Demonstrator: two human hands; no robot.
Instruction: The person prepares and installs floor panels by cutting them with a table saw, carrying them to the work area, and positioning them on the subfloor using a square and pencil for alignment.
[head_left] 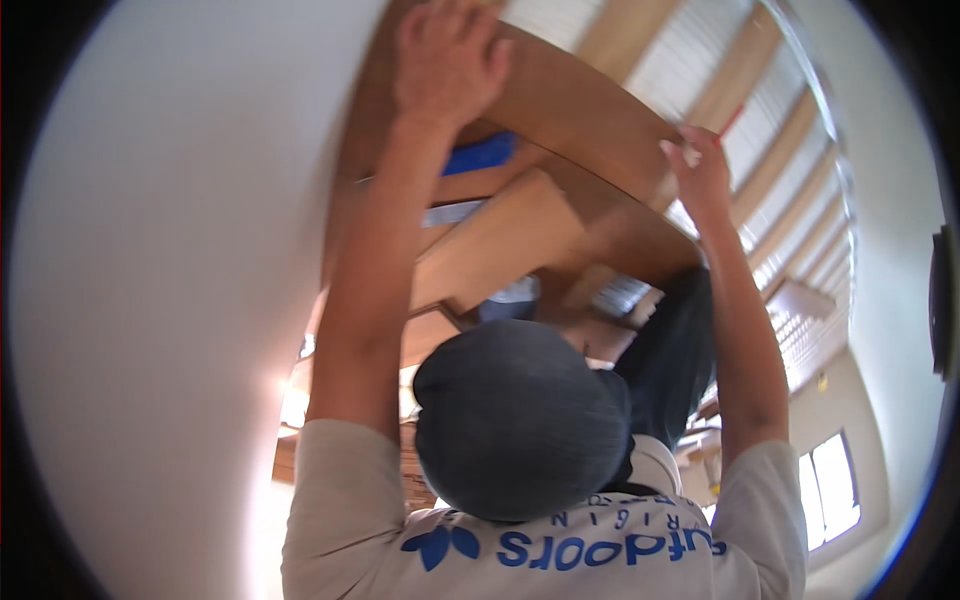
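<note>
My left hand [449, 62] rests with fingers apart on a large brown board [575, 100], near its upper end. My right hand [700, 175] is curled at the board's right edge, around something small I cannot make out; a thin red item [730, 125] shows just beyond those fingers. Under the board are a tan plank [500, 230] and a blue piece [480, 152]. My pale printed shirt [600, 570] fills the bottom, with dark clothing [520, 420], probably my bent legs, above it.
A white wall [160, 300] runs along the left. Slatted pale boards [800, 210] curve along the upper right. A window [830, 480] in a pale wall is at lower right, and a dark object [938, 300] is at the far right rim.
</note>
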